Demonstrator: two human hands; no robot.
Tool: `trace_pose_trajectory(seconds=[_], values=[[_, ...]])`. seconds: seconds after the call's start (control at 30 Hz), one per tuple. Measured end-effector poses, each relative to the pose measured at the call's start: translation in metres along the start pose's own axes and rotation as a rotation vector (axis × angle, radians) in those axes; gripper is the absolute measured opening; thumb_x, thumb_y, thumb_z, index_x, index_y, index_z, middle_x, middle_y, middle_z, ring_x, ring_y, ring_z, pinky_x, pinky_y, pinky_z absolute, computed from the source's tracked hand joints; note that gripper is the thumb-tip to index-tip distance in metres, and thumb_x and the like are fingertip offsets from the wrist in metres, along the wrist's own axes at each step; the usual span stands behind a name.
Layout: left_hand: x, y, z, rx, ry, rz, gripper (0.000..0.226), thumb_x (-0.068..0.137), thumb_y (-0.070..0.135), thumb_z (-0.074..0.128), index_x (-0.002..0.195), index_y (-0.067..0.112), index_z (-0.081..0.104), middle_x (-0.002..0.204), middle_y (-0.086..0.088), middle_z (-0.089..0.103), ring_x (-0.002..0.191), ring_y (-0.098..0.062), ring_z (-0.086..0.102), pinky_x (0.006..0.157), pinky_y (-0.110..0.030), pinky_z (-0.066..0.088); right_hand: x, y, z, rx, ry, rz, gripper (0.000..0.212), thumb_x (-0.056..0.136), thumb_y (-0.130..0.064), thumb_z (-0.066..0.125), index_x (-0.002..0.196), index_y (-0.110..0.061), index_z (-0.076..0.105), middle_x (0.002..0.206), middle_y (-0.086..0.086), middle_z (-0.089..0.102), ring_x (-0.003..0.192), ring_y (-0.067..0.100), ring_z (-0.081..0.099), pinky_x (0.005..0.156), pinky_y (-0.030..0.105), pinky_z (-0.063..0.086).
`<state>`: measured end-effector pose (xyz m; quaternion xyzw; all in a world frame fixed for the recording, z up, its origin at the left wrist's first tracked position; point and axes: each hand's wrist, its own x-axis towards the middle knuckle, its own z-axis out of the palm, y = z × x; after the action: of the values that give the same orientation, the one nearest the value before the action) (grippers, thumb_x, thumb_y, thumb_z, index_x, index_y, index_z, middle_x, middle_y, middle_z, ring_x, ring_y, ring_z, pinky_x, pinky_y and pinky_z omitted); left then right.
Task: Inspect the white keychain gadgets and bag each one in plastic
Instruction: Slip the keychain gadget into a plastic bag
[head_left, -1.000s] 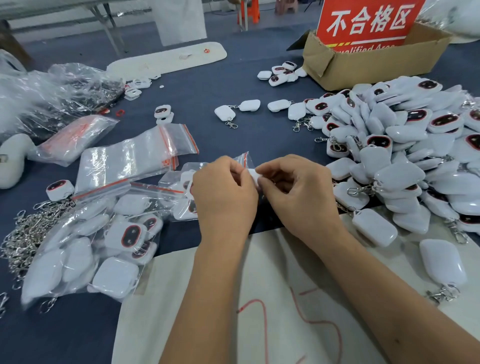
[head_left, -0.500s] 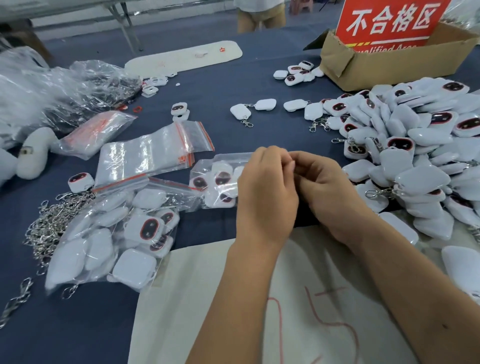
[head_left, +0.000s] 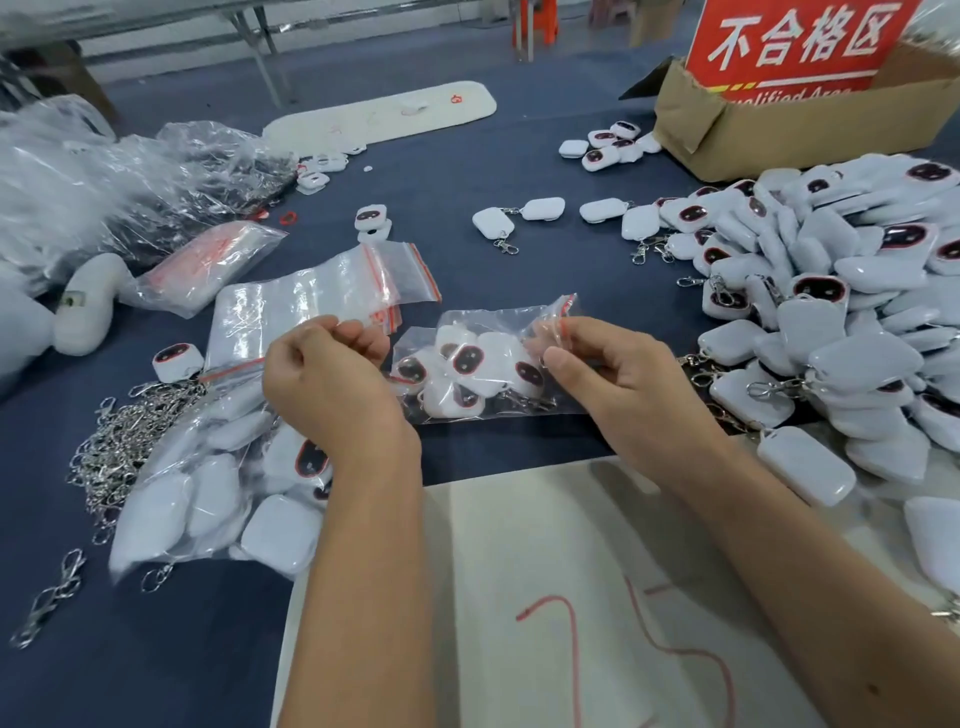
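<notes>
Bagged gadgets (head_left: 470, 371) between left grip (head_left: 327, 374) and right grip (head_left: 610, 382)

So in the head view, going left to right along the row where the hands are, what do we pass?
Pile of metal clasps → left hand → bag of keychains → right hand → heap of loose white keychains.

Red sign reading 不合格区

A red sign (head_left: 795, 47) is standing in the cardboard box (head_left: 779, 130) at the far right, showing large white characters 不合格区; beneath a yellow stripe a line of white English is partly hidden by the box edge, reading "…ualified Area". Red marks on the white sheet (head_left: 519, 597) are forming no readable text.
</notes>
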<state>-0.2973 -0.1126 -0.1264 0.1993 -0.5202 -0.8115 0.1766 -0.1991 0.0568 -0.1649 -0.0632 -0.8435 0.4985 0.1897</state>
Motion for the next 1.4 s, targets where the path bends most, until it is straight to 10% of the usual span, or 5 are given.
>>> trace_pose_trajectory(seconds=[0.47,0.73,0.87,1.1,1.4], values=[[-0.052,-0.026,0.015,1.046,-0.413,0.634,0.016,0.097,0.024,0.054,0.089,0.015,0.064,0.087,-0.004,0.068,0.085,-0.029,0.057,0.074,-0.037,0.037,0.000,-0.009,-0.002,-0.292,-0.036,-0.075,0.019,0.094,-0.015,0.072,0.112,-0.016,0.076,0.100,0.003,0.077,0.101,0.023,0.065,0.090,0.037,0.048],[-0.075,-0.037,0.021,0.799,-0.681,0.687,0.013,0.098,0.014,0.060,0.087,0.010,0.064,0.095,-0.003,0.058,0.079,-0.015,0.052,0.075,-0.028,0.041,0.000,-0.012,0.005,-0.300,0.006,-0.156,0.021,0.086,0.002,0.061,0.100,-0.005,0.076,0.103,0.007,0.076,0.106,0.020,0.062,0.093,0.005,0.038],[-0.068,-0.045,0.021,0.977,-0.898,0.740,0.013,0.097,0.017,0.063,0.096,0.009,0.072,0.105,-0.009,0.062,0.099,-0.027,0.054,0.090,-0.036,0.042,-0.001,-0.007,-0.009,-0.550,0.496,0.066,0.027,0.089,0.000,0.058,0.105,-0.012,0.077,0.105,0.007,0.076,0.113,0.034,0.058,0.101,0.039,0.043],[-0.064,-0.046,0.020,1.175,-0.894,0.763,0.007,0.087,0.014,0.062,0.083,0.014,0.068,0.097,-0.004,0.062,0.104,-0.027,0.047,0.091,-0.031,0.038,-0.002,-0.009,-0.009,-0.959,0.170,0.269,0.041,0.092,-0.020,0.046,0.131,-0.023,0.058,0.131,0.005,0.062,0.129,0.032,0.052,0.111,0.042,0.036],[-0.058,-0.039,0.019,1.173,-0.798,0.665,0.033,0.089,0.026,0.065,0.058,0.016,0.057,0.072,0.001,0.060,0.089,-0.026,0.053,0.074,-0.031,0.036,-0.007,-0.011,-0.009,-0.951,0.276,0.331,0.040,0.094,-0.027,0.060,0.133,-0.025,0.058,0.149,0.006,0.054,0.151,0.036,0.030,0.122,0.048,0.019]])
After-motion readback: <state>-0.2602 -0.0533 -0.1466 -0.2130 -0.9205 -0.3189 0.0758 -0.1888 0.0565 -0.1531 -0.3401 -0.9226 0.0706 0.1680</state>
